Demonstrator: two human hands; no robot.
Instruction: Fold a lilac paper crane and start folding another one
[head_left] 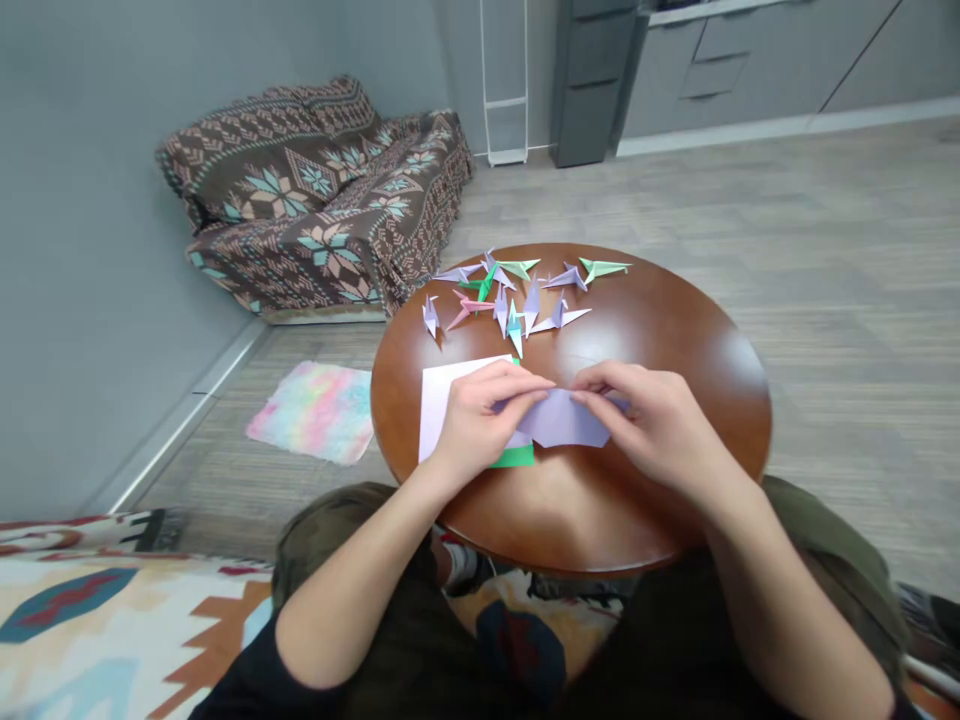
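Where my two hands meet, nr the table's point(675, 330) front edge: 1 lilac paper point(559, 422), part-folded. L hand point(480, 420) & R hand point(656, 430) both pinch its top edge, fingers closed on it. Also: sheet stack point(439, 400) under L hand, toward left edge; folded cranes point(517, 295), asst. colours, far edge.

Left hand point(480, 418) and right hand point(654, 428) side by side, palms down, fingers point(525, 384) of both in a pinch.

Head view, downward, close above table point(675, 340)
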